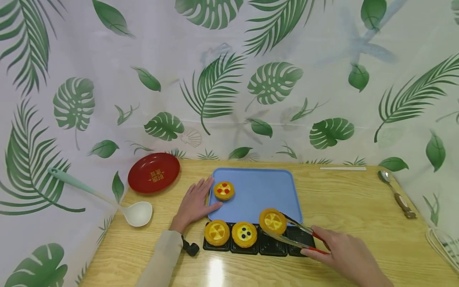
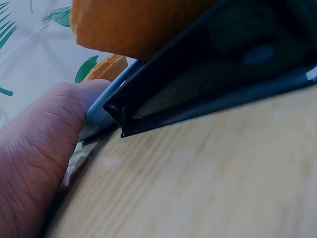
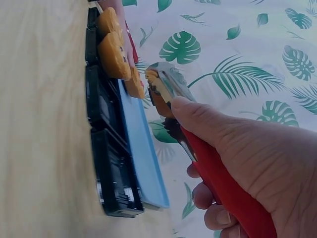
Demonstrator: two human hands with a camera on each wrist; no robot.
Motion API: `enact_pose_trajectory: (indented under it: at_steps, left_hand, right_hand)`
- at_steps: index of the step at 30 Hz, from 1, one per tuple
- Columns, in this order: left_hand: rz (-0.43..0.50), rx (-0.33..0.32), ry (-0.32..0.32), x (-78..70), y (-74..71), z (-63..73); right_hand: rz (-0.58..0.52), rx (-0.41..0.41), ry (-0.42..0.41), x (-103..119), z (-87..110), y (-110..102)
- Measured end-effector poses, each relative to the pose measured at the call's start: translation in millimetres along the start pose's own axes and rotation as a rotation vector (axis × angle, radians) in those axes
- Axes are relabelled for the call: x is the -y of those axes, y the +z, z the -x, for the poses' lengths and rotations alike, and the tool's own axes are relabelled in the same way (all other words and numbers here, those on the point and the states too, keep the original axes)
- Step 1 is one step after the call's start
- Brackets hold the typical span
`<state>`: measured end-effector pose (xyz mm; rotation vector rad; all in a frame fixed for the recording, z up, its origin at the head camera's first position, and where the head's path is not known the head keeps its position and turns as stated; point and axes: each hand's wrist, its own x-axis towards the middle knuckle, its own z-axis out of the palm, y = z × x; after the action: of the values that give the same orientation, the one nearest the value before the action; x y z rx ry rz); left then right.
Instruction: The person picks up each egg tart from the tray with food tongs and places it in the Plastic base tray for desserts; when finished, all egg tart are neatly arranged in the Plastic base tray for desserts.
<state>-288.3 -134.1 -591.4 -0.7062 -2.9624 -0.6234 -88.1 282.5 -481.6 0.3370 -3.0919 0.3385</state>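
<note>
My right hand (image 1: 346, 255) grips red-handled tongs (image 3: 210, 173). Between the tong tips an egg tart with orange wedge markings (image 1: 273, 221) is held above the black compartment tray (image 1: 273, 248) and the near edge of the blue tray (image 1: 258, 191). My left hand (image 1: 195, 203) lies at the blue tray's left edge, fingers extended, thumb over the rim. A tart with red dots (image 1: 224, 191) sits on the blue tray near that thumb. In the black tray's two left compartments are another wedge-marked tart (image 1: 216, 232) and a tart with dark blue dots (image 1: 244, 234).
At the left are a red oval plate (image 1: 152, 175) and a ladle (image 1: 138, 214) with a pale green handle. On the right lie a white stick (image 1: 343, 168), a spoon (image 1: 397, 194) with a brown handle and a white cord (image 1: 442, 245). A leaf-print cloth (image 1: 229, 91) hangs behind.
</note>
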Motion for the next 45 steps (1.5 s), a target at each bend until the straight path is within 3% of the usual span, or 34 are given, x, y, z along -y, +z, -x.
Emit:
enact_pose_trajectory:
  at_steps: [5,16,23,35,45]
  left_hand:
    - [0.0,0.003,0.001,0.2,0.0,0.2]
    - [-0.002,0.011,-0.01,0.2,-0.8,0.1]
    - [-0.005,0.012,-0.009,1.2,0.7,-0.2]
    - [-0.007,0.02,-0.009,2.3,1.2,-1.3]
    - [0.0,0.02,-0.012,1.8,-0.8,-1.0]
  right_hand:
    - [-0.017,0.087,0.05,2,9.5,8]
    - [-0.007,0.098,0.057,0,17.8,27]
    - [-0.02,0.199,0.1,-2,13.3,33]
    - [-0.03,0.196,0.156,2,14.6,35]
    - [-0.091,0.142,0.172,4,13.2,32]
